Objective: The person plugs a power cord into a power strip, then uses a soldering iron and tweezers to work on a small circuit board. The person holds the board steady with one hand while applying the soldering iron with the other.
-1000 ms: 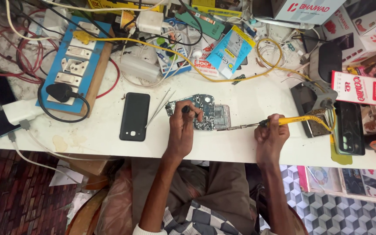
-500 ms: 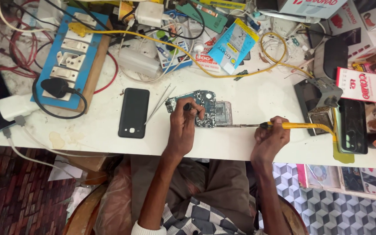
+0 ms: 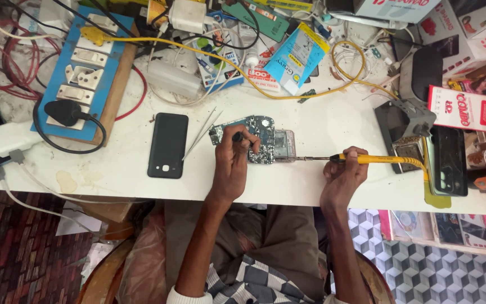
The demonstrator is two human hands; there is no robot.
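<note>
Item 1, nearest: my lap and knees below the table (image 3: pixel 310 194) edge, both forearms reaching up over it.

Item 2: right hand (image 3: pixel 341 177), fingers closed round the yellow handle of a soldering iron (image 3: pixel 367 160). The iron lies nearly level, its thin tip pointing left and meeting the right edge of the board; I judge the low angle lets the hand rest on the table for steadiness.

Item 3: left hand (image 3: pixel 233 163), fingers curled and pinching a small dark tool whose kind I cannot tell. The hand sits on the circuit board (image 3: pixel 257 139), apparently pinning it in place. The board lies flat at the table's middle, between the two hands.

Item 4: tweezers (image 3: pixel 202 133), loose, just left of the board, apart from the hand.

Item 5: black phone (image 3: pixel 167 144), flat, left of the tweezers.

Item 6: second phone (image 3: pixel 448 160), dark, at the right, beside the iron's stand (image 3: pixel 403 121).

Item 7, far: blue switchboard (image 3: pixel 82 73) with a black plug, top left; a yellow cable (image 3: pixel 226 65) looping across the back; packets, boxes and red wires crowd the far edge. The cable's slack and the stand hem in the right hand's side.
</note>
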